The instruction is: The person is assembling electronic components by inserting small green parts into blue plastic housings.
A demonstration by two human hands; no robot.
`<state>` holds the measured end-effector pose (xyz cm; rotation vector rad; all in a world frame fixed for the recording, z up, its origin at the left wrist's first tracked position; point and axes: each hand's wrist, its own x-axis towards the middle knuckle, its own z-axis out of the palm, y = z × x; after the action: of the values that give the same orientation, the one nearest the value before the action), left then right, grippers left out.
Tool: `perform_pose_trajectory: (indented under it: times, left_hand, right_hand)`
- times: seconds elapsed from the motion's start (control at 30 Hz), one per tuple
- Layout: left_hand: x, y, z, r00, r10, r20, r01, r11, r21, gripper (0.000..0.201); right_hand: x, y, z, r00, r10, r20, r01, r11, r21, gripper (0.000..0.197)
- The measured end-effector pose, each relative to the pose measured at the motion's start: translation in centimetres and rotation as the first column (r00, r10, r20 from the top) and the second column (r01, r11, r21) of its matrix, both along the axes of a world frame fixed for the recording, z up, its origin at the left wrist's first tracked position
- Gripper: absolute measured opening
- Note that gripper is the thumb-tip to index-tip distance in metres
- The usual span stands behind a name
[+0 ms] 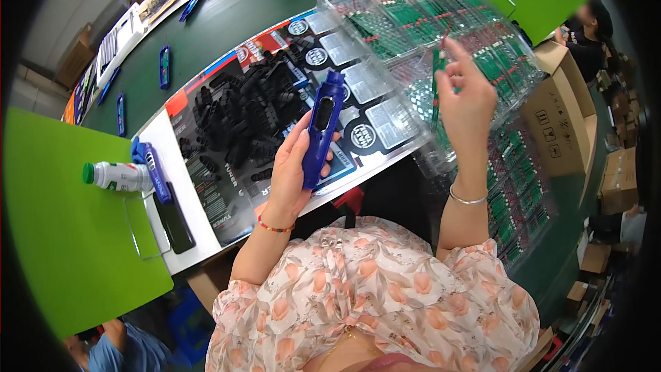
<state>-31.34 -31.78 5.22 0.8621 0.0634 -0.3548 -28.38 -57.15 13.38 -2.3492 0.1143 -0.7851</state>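
Head view, blue casing (322, 131) gripped in left hand (292, 169) fingers

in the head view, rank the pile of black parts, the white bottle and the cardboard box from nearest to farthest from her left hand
From the left hand:
1. Pile of black parts, just to its left on the table.
2. White bottle, farther left, lying by the green bin.
3. Cardboard box, far right, beyond the right hand.

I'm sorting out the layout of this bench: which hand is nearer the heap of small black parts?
Left. The left hand, gripping a blue casing, sits right beside the heap of black parts. The right hand is raised over the clear trays, well off to the right.
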Motion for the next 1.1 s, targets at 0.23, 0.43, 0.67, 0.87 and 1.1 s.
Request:
perform_pose_trajectory:
  times: [0.23,0.43,0.67,0.87,1.1]
  left_hand:
    - [-0.5,0.4,0.5,1.0,0.014,-0.012,-0.014,0.998,-0.064,0.054]
    - [-1.4,1.4,0.9,0.997,0.073,0.001,-0.073,0.995,-0.072,0.048]
    - [-1.4,2.1,0.0,0.997,0.038,0.067,-0.037,0.999,-0.013,0.052]
    - [-1.1,2.1,-0.2,0.996,0.058,0.069,-0.058,0.998,-0.003,0.052]
    - [-1.0,2.4,0.1,0.997,0.032,0.073,-0.028,0.998,-0.061,0.044]
  right_hand:
    - [-1.5,6.8,-1.0,0.885,0.439,0.155,-0.384,0.5,0.776,0.025]
    - [-2.2,9.8,-4.0,0.808,0.574,0.131,-0.418,0.402,0.815,0.022]
    - [-1.7,10.5,-4.3,0.779,0.618,0.105,-0.433,0.409,0.803,0.023]
    - [-1.5,10.4,-4.5,0.741,0.66,0.124,-0.446,0.345,0.826,0.024]
    - [-0.8,10.5,-4.7,0.748,0.659,0.078,-0.385,0.335,0.86,0.024]
